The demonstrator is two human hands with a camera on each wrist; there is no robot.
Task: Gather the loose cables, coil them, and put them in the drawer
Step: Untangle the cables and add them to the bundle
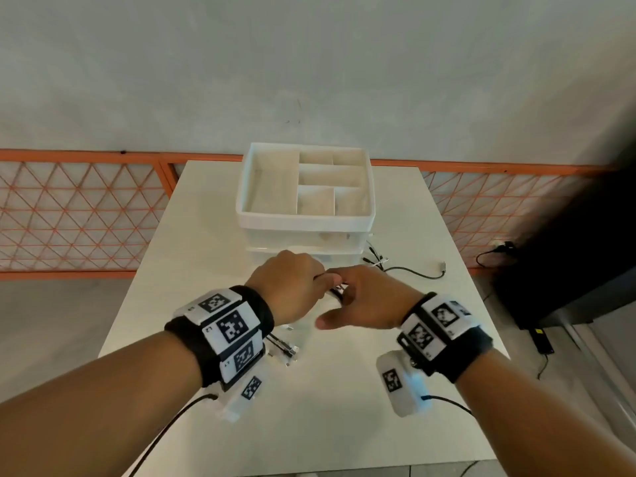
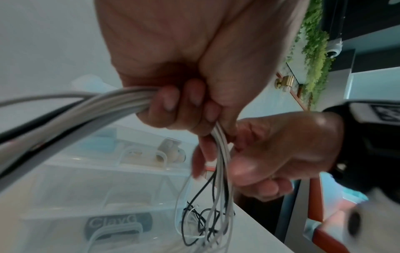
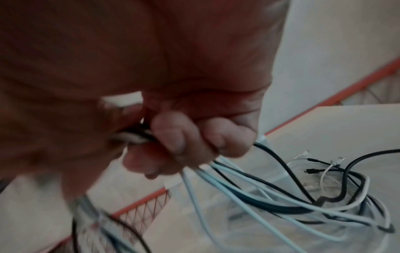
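My left hand (image 1: 292,285) and right hand (image 1: 364,301) meet above the middle of the white table (image 1: 344,407). Between them is a bundle of white and black cables (image 1: 339,291). In the left wrist view my left fingers (image 2: 173,106) curl round the thick part of the bundle (image 2: 103,109). My right hand (image 2: 277,154) pinches the thin strands hanging below it. The right wrist view shows my right fingers (image 3: 190,142) curled round the cables (image 3: 249,191), which trail down to a tangle on the table. The white drawer unit (image 1: 304,223) stands just beyond my hands, with an open divided tray on top.
More loose black and white cables (image 1: 406,269) lie on the table to the right of the drawer unit. Metal plug ends (image 1: 285,349) hang by my left wrist. An orange lattice fence (image 1: 79,215) runs behind the table. A dark cabinet (image 1: 578,253) stands at the right.
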